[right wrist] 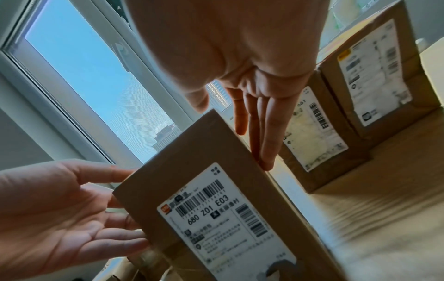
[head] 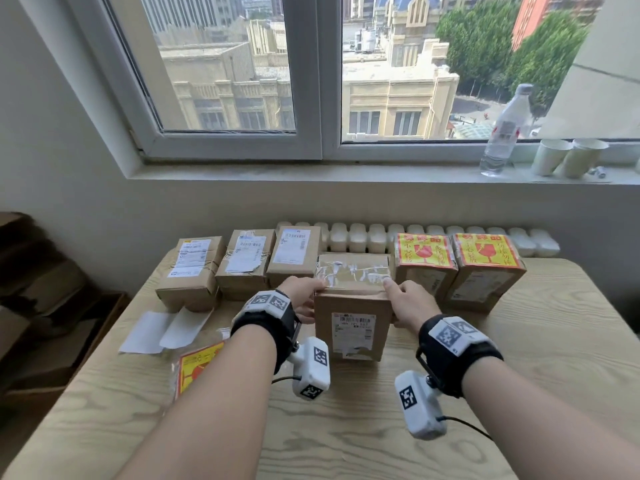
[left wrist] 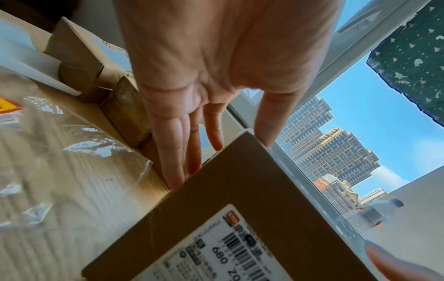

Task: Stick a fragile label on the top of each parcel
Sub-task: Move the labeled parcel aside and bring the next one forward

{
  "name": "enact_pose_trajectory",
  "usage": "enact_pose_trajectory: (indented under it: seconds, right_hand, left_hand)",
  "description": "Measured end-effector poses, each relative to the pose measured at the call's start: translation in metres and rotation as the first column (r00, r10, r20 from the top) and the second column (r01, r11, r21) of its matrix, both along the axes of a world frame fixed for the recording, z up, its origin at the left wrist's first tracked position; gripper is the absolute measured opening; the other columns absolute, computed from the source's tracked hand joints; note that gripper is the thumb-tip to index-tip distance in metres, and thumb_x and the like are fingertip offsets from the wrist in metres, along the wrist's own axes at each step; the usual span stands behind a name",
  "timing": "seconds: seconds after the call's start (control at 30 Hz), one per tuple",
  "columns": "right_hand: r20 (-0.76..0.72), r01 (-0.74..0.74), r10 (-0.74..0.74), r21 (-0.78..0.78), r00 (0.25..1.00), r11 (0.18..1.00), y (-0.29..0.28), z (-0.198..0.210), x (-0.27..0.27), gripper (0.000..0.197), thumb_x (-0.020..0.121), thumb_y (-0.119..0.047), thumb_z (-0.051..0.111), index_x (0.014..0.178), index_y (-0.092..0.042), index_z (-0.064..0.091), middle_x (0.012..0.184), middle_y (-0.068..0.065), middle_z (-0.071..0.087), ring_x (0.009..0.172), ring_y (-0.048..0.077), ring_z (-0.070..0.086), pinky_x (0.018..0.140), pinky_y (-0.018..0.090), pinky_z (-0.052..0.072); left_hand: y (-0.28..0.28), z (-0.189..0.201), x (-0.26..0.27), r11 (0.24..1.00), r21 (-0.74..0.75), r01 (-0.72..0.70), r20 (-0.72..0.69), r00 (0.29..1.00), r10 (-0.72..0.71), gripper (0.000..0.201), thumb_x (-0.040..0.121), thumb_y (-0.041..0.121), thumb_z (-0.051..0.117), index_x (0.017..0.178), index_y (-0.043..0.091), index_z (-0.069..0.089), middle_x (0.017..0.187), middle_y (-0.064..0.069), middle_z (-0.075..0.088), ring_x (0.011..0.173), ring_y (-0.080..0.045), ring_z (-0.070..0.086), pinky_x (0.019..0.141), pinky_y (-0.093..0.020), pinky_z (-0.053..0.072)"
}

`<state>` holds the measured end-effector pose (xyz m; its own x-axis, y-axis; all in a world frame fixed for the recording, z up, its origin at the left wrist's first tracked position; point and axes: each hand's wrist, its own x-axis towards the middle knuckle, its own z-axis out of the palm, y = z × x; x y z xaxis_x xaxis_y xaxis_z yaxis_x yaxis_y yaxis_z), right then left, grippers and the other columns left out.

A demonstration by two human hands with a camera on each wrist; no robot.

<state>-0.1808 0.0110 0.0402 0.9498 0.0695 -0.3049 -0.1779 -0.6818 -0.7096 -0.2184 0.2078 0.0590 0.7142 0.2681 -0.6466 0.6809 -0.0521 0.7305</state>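
A brown cardboard parcel (head: pixel 351 306) stands upright on the table, its taped top bare and a white shipping label on its front. My left hand (head: pixel 310 299) presses straight fingers against its left side, thumb on the top edge. My right hand (head: pixel 398 301) mirrors this on the right side. In the left wrist view the left hand (left wrist: pixel 211 133) lies flat along the parcel (left wrist: pixel 228 199). In the right wrist view the right hand (right wrist: pixel 240 125) lies along the parcel (right wrist: pixel 216 171). A bag of red-and-yellow fragile labels (head: pixel 197 368) lies at the left.
Two parcels (head: pixel 424 258) (head: pixel 485 256) at the right carry fragile labels on top. Three parcels (head: pixel 242 261) without fragile labels sit at the back left. White backing papers (head: pixel 162 330) lie beside them. A bottle (head: pixel 502 133) and paper cups (head: pixel 568 157) stand on the sill.
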Motion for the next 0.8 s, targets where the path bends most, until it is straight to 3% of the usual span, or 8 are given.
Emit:
enact_pose_trajectory:
  seconds: [0.07, 0.23, 0.4, 0.5, 0.57, 0.63, 0.73, 0.8]
  right_hand:
    - [0.031, 0.004, -0.002, -0.084, 1.000, 0.996, -0.009, -0.002, -0.004, 0.041, 0.093, -0.054, 0.038, 0.086, -0.018, 0.056, 0.085, 0.002, 0.065, 0.083, 0.025, 0.066, 0.082, 0.044, 0.055]
    - [0.045, 0.016, -0.006, -0.225, 0.999, 0.974, -0.027, -0.011, -0.007, 0.040, 0.094, -0.047, 0.038, 0.079, -0.016, 0.059, 0.079, 0.004, 0.067, 0.077, 0.023, 0.065, 0.063, 0.030, 0.041]
    - [0.041, 0.051, -0.042, -0.249, 0.998, 0.967, -0.026, -0.013, -0.010, 0.038, 0.096, -0.045, 0.038, 0.090, -0.014, 0.059, 0.084, 0.003, 0.062, 0.080, 0.024, 0.057, 0.066, 0.030, 0.037]
    - [0.087, 0.104, -0.089, -0.188, 0.992, 0.977, -0.020, -0.005, -0.014, 0.025, 0.096, -0.037, 0.045, 0.106, -0.015, 0.052, 0.096, 0.002, 0.057, 0.084, 0.021, 0.051, 0.071, 0.029, 0.038]
    - [0.223, 0.146, -0.117, -0.115, 0.968, 0.983, -0.014, 0.003, -0.016, 0.025, 0.093, -0.030, 0.051, 0.114, -0.016, 0.051, 0.106, 0.002, 0.056, 0.092, 0.020, 0.052, 0.077, 0.031, 0.042]
    - [0.416, 0.114, -0.073, -0.075, 0.906, 0.991, -0.003, 0.013, -0.018, 0.024, 0.091, -0.022, 0.053, 0.114, -0.015, 0.053, 0.109, 0.002, 0.054, 0.099, 0.020, 0.052, 0.085, 0.035, 0.046]
    - [0.529, -0.011, 0.020, -0.021, 0.848, 1.000, 0.030, 0.032, -0.025, 0.015, 0.091, -0.014, 0.053, 0.104, -0.015, 0.059, 0.095, 0.000, 0.060, 0.088, 0.018, 0.057, 0.079, 0.034, 0.051]
    - [0.527, -0.074, 0.071, -0.016, 0.847, 0.997, 0.059, 0.039, -0.030, 0.013, 0.090, -0.012, 0.052, 0.098, -0.016, 0.061, 0.082, -0.002, 0.060, 0.079, 0.018, 0.058, 0.072, 0.031, 0.049]
  left_hand:
    - [-0.006, -0.006, -0.003, 1.000, 0.003, 0.026, -0.006, 1.000, -0.026, 0.019, 0.095, 0.025, 0.055, 0.087, 0.007, 0.055, 0.074, -0.010, 0.060, 0.043, -0.015, 0.063, 0.051, -0.025, 0.051]
    - [-0.020, -0.020, -0.006, 0.997, -0.020, 0.075, -0.017, 0.997, -0.076, 0.025, 0.092, 0.026, 0.059, 0.105, 0.004, 0.060, 0.090, -0.011, 0.064, 0.065, -0.018, 0.065, 0.064, -0.027, 0.050]
    - [-0.021, -0.022, -0.010, 0.998, -0.018, 0.057, 0.028, 0.998, -0.056, 0.035, 0.089, 0.029, 0.064, 0.110, 0.001, 0.061, 0.089, -0.012, 0.064, 0.059, -0.018, 0.064, 0.060, -0.028, 0.049]
    - [-0.018, -0.020, -0.014, 0.997, 0.010, 0.081, 0.030, 0.996, -0.081, 0.031, 0.090, 0.035, 0.062, 0.101, 0.007, 0.058, 0.092, -0.009, 0.061, 0.074, -0.022, 0.062, 0.071, -0.031, 0.051]
    - [-0.014, -0.018, -0.016, 0.994, 0.050, 0.093, 0.042, 0.995, -0.095, 0.040, 0.090, 0.040, 0.060, 0.112, 0.007, 0.056, 0.104, -0.010, 0.061, 0.087, -0.023, 0.063, 0.080, -0.033, 0.052]
    - [-0.004, -0.014, -0.018, 0.994, 0.077, 0.084, 0.049, 0.995, -0.087, 0.040, 0.093, 0.037, 0.057, 0.118, 0.006, 0.055, 0.108, -0.009, 0.060, 0.090, -0.022, 0.061, 0.080, -0.032, 0.050]
    - [0.021, -0.009, -0.024, 0.995, 0.085, 0.047, 0.058, 0.997, -0.052, 0.015, 0.096, 0.025, 0.052, 0.097, 0.011, 0.058, 0.095, -0.006, 0.060, 0.084, -0.021, 0.059, 0.076, -0.031, 0.046]
    - [0.046, -0.009, -0.032, 0.996, 0.090, 0.002, 0.065, 0.998, -0.008, 0.013, 0.096, 0.019, 0.052, 0.085, 0.014, 0.057, 0.084, -0.004, 0.059, 0.073, -0.018, 0.059, 0.067, -0.028, 0.043]
